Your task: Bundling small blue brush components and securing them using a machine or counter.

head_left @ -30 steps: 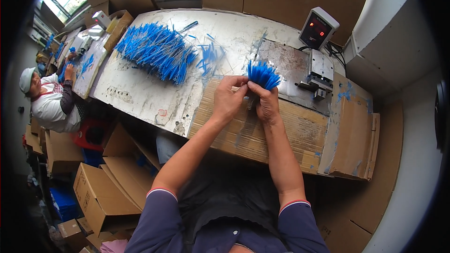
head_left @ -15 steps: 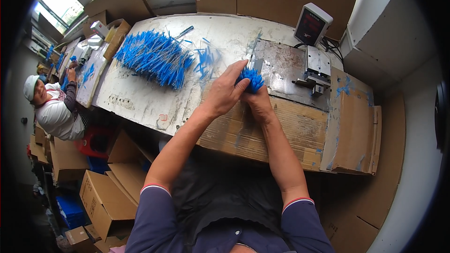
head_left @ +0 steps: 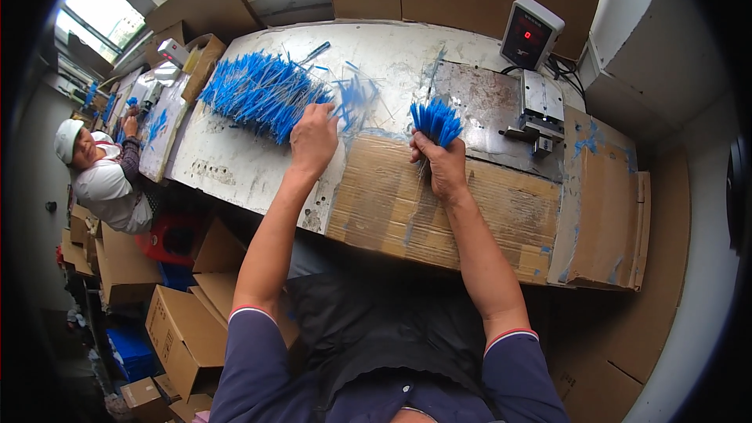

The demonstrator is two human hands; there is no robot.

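Observation:
My right hand (head_left: 442, 163) is closed around a bundle of thin sticks (head_left: 435, 120), held upright with the blue ends fanned out on top and pale, wire-like stems below the fist. My left hand (head_left: 315, 139) is at the right end of a large heap of the same blue-ended sticks (head_left: 254, 94). Its fingers are curled in, and what they pinch, if anything, is hidden. Just right of that hand lie loose blue sticks (head_left: 356, 98), somewhat blurred.
Right of the bundle, a metal plate (head_left: 482, 98) carries a small metal fixture (head_left: 539, 113). Behind it stands a display box (head_left: 533, 34) with a red readout. Corrugated cardboard (head_left: 392, 196) covers the table's front edge. A co-worker (head_left: 102, 180) sits at the left beside cardboard boxes (head_left: 184, 337).
My left hand has left the bundle and moved left to the heap. My right hand keeps the bundle, its blue ends now more spread. The display's red readout is now lit clearly.

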